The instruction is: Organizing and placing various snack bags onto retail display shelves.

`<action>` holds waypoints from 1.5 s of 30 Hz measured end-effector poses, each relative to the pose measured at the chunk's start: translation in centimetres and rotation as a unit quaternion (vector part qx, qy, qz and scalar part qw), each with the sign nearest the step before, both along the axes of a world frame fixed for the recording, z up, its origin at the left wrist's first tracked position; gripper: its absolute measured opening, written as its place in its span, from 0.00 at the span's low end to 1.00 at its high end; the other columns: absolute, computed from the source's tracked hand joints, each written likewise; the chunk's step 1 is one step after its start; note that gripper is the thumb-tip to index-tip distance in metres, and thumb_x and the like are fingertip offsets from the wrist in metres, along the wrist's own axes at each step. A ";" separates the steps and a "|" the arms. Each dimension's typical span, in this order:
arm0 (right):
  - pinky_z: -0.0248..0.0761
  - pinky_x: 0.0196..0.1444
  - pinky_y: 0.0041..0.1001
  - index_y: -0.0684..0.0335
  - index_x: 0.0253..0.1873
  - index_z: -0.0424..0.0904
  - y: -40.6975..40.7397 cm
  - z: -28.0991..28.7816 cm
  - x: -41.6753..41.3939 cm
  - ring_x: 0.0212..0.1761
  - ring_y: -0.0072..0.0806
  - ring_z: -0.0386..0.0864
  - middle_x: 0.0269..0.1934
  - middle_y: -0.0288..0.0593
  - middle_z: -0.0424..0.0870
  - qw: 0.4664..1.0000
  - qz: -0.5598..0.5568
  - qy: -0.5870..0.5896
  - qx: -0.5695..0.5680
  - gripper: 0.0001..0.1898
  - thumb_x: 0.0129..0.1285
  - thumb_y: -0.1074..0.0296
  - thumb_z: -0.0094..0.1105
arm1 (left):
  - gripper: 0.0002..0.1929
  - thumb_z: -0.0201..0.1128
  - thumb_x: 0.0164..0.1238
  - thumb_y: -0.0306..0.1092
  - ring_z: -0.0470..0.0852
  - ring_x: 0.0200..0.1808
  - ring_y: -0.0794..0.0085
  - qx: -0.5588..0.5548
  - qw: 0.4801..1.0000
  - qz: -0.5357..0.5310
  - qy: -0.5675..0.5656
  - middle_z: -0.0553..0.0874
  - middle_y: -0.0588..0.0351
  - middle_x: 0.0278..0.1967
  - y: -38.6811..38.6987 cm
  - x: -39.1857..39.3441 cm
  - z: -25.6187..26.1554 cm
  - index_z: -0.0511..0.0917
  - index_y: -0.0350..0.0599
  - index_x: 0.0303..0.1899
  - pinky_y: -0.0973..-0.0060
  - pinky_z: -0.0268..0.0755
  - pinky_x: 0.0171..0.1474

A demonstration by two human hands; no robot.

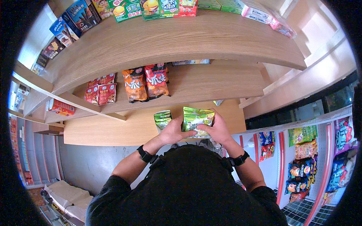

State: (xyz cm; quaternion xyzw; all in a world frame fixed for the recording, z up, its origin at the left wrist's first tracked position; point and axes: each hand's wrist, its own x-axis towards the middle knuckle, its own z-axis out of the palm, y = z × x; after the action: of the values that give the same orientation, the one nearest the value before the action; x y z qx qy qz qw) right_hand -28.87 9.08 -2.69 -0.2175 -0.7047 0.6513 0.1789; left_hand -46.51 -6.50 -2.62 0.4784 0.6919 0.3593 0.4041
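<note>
Both of my hands grip a green and white snack bag (198,121), held upright over the front of the lowest wooden shelf (113,130). My left hand (173,130) clasps its left side, with the thumb lying across the lower front. On the right side my right hand (219,128) presses its thumb onto the bag's face. A small open carton (163,117) with several green packets in it stands just left of the bag, partly hidden by my left hand. How many bags are in my hands cannot be told.
Orange snack bags (135,84) and red snack bags (157,80) stand on the middle shelf, beside red pouches (107,93). Boxed snacks (169,10) line the upper shelf, whose edge overhangs. A rack of hanging snack bags (301,169) is at right. Another small packet (218,102) lies behind my right hand.
</note>
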 end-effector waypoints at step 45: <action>0.80 0.54 0.30 0.66 0.59 0.75 -0.5 -0.2 0.7 0.50 0.24 0.86 0.48 0.42 0.89 1.000 -0.008 0.003 -0.003 0.27 0.61 0.66 0.82 | 0.37 0.79 0.64 0.55 0.89 0.54 0.44 0.013 1.000 -0.004 0.014 0.89 0.35 0.50 -0.4 0.5 0.0 0.76 0.32 0.62 0.55 0.79 0.58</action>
State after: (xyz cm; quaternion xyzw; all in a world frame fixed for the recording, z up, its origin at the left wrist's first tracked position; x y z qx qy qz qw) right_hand -28.21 8.60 -2.89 -0.2218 -0.7007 0.6523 0.1855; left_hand -46.00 -6.86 -2.59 0.4911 0.6909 0.3598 0.3898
